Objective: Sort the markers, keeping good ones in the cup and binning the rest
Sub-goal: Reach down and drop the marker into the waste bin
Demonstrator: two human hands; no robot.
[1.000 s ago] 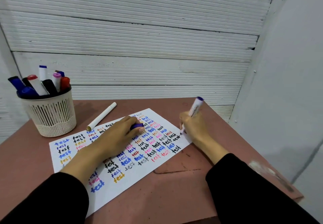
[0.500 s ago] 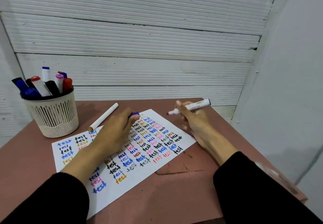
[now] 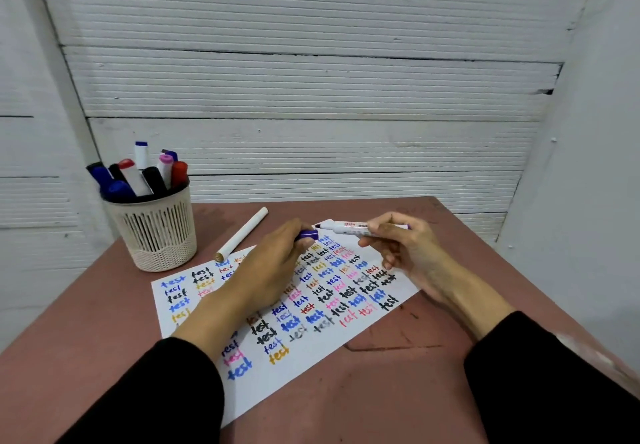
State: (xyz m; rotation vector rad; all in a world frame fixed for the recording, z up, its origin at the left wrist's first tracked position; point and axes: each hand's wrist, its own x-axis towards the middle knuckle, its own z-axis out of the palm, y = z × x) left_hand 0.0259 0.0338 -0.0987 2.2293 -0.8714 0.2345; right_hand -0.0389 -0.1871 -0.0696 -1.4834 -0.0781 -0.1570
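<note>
The right hand point(image 3: 405, 246) has lifted its uncapped purple marker point(image 3: 349, 228) off the test sheet point(image 3: 311, 308), pinching it level, tip facing the purple cap point(image 3: 308, 234) held in the left hand point(image 3: 273, 267): likely recapping next.

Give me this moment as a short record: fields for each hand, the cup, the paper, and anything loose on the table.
left hand: left hand rests on the paper and holds a purple cap
right hand: right hand holds an uncapped marker level above the paper, tip pointing at the cap
cup: slatted cup at the table's far left, with several capped markers standing in it
paper: white sheet covered with the word "test" in many colours
loose: one white marker lying on the table between cup and paper
bin: not in view
</note>
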